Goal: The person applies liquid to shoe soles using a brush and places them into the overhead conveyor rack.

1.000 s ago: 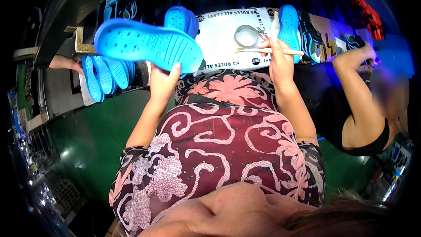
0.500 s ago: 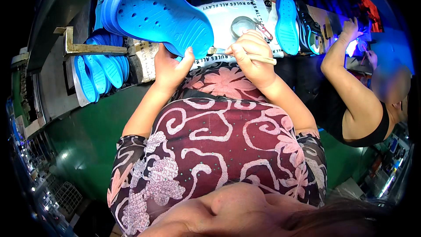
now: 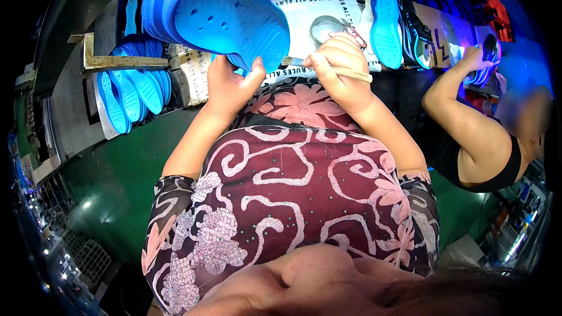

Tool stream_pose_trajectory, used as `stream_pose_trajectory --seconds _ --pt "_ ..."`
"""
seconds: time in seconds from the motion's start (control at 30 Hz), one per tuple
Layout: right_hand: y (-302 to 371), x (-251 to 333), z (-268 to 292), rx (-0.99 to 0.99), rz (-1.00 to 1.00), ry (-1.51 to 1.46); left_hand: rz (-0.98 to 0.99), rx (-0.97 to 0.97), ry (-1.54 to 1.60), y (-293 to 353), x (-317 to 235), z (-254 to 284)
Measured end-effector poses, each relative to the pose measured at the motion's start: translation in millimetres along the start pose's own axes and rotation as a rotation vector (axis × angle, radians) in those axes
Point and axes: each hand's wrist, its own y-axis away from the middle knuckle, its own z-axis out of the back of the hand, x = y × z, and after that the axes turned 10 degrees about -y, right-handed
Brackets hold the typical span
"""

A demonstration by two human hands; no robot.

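My left hand (image 3: 231, 88) grips the edge of a large blue shoe sole (image 3: 234, 29), thumb on its near rim. The sole is raised and tilted, its hollow side with several small holes showing. My right hand (image 3: 341, 79) is closed round a paintbrush (image 3: 357, 75) with a pale wooden handle. The brush tip lies at the sole's right edge near my left thumb; whether it touches I cannot tell. Just beyond my right hand, a round glass dish (image 3: 324, 27) stands on a white printed sheet (image 3: 300, 7).
Several blue soles (image 3: 132, 90) lie stacked at the left beside an angled metal bracket (image 3: 120, 63). Right of the sheet are another blue sole (image 3: 386, 29) and a black shoe (image 3: 417, 38). Farther right, a co-worker's arm (image 3: 462, 93) reaches to a shoe (image 3: 487, 52) under blue light.
The sole has tilted and shifted slightly to the right. My right hand has moved a little with the brush. The co-worker's shoe has come into view.
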Motion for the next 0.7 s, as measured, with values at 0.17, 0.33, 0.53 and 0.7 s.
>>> stream_pose_trajectory --seconds 0.17,0.33,0.53,0.7 --pt "1 -2 5 -0.01 -0.035 0.07 -0.02 0.007 -0.02 -2 0 1" --pt "2 -5 5 -0.085 0.036 0.087 -0.051 -0.025 0.008 -2 3 -2" --pt "3 -3 1 0.052 0.049 0.124 -0.131 -0.039 0.017 -9 -7 -8" --pt "6 -4 8 0.022 0.044 0.118 -0.168 -0.075 0.014 -7 0 -10"
